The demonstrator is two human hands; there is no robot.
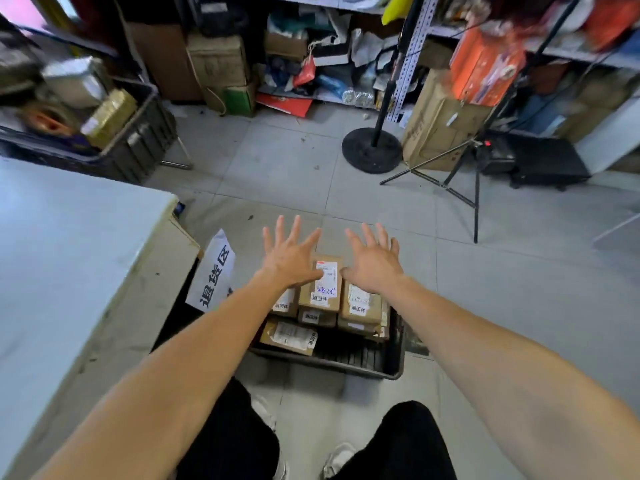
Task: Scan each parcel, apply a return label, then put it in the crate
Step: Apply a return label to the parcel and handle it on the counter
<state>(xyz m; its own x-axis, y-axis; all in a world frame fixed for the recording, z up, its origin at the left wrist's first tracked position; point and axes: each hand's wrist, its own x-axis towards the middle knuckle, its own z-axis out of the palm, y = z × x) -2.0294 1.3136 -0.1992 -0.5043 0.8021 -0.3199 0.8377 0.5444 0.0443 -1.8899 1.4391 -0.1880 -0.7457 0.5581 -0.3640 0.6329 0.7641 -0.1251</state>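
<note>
A dark plastic crate [346, 365] stands on the floor in front of my feet, stacked with several brown cardboard parcels. The top middle parcel [320, 292] carries a white shipping label and a small return label. Another labelled parcel [362, 304] lies to its right, and a flat one [289, 336] sits lower at the front left. My left hand [291, 254] hovers over the stack with fingers spread, its thumb near the top parcel's label. My right hand [374, 261] is spread beside it, holding nothing.
A pale table [62, 258] fills the left side. A white paper sign [213, 271] hangs beside the crate. A second dark crate [138, 143] of goods stands at the back left. A round-based pole [372, 148], a tripod [464, 174], cardboard boxes and cluttered shelves line the back.
</note>
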